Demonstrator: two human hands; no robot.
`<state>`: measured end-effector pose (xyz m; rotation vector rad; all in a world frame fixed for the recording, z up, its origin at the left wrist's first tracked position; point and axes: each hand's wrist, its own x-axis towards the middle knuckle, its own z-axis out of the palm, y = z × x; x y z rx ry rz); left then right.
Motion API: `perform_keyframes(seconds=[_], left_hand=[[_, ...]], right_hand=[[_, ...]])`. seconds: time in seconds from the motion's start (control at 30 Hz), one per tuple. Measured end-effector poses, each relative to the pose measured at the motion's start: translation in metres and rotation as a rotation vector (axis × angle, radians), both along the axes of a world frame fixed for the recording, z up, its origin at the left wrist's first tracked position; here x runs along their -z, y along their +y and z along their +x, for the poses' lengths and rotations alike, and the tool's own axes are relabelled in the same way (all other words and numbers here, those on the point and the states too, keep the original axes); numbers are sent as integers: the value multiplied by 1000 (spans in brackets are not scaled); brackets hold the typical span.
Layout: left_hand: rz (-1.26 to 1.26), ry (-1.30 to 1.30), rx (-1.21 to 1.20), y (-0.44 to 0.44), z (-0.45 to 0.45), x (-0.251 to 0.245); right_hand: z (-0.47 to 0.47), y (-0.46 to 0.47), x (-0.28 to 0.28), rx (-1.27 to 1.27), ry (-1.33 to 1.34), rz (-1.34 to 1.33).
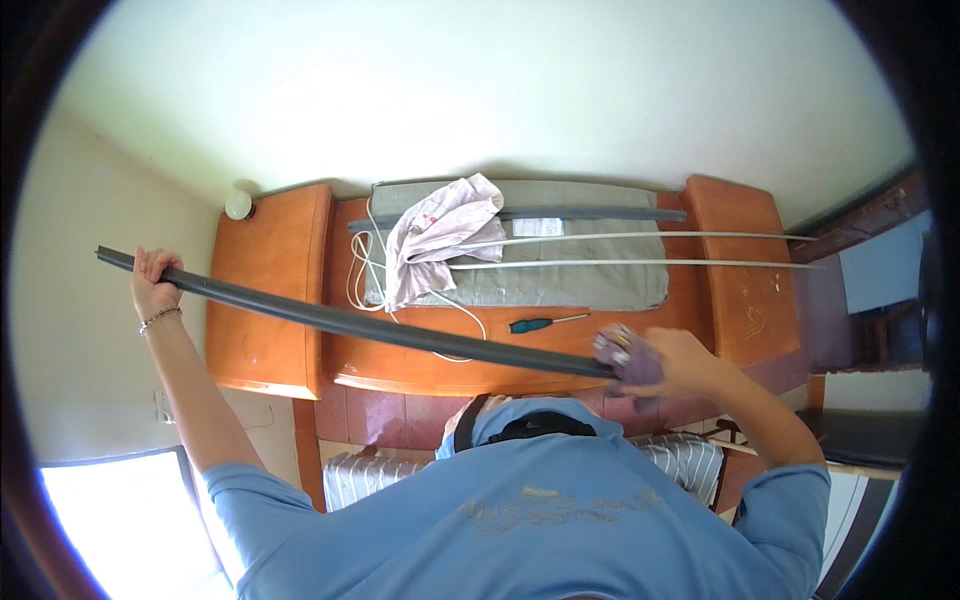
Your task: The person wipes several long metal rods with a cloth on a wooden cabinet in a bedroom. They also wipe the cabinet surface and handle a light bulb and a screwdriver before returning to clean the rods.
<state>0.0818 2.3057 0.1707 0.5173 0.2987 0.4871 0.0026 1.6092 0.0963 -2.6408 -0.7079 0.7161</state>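
Note:
A long dark grey metal or plastic rail (pixel 360 322) slants across the view, above the front of an orange wooden bench (pixel 442 379). Near its upper left end my left hand (pixel 156 274) grips it with curled fingers. My right hand (pixel 664 360) holds a bunched purple patterned cloth (pixel 628 358) around the rail's other end, which the cloth hides; this hand is slightly blurred. Between the rail and a grey wrapped package (pixel 585 289) lies a screwdriver with a teal handle (pixel 531 325).
On the package lie a pale crumpled cloth (pixel 420 247), a second grey rail (pixel 622 214) and two thin white rods (pixel 600 262). White cord (pixel 360 277) loops at its left. A round light bulb (pixel 239 204) stands at the back left. Walls border the bench behind and at left.

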Motion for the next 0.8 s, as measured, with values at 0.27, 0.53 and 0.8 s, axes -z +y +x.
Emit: perform_keyframes(seconds=[0.27, 0.53, 0.8], left_hand=[[-122, 84, -410, 179, -94, 62], [-160, 320, -260, -28, 61, 217], [-385, 362, -145, -223, 181, 272]], right_hand=[[-107, -237, -16, 676, -48, -560], [-102, -170, 52, 1154, -91, -39], [-120, -75, 76, 780, -79, -89]])
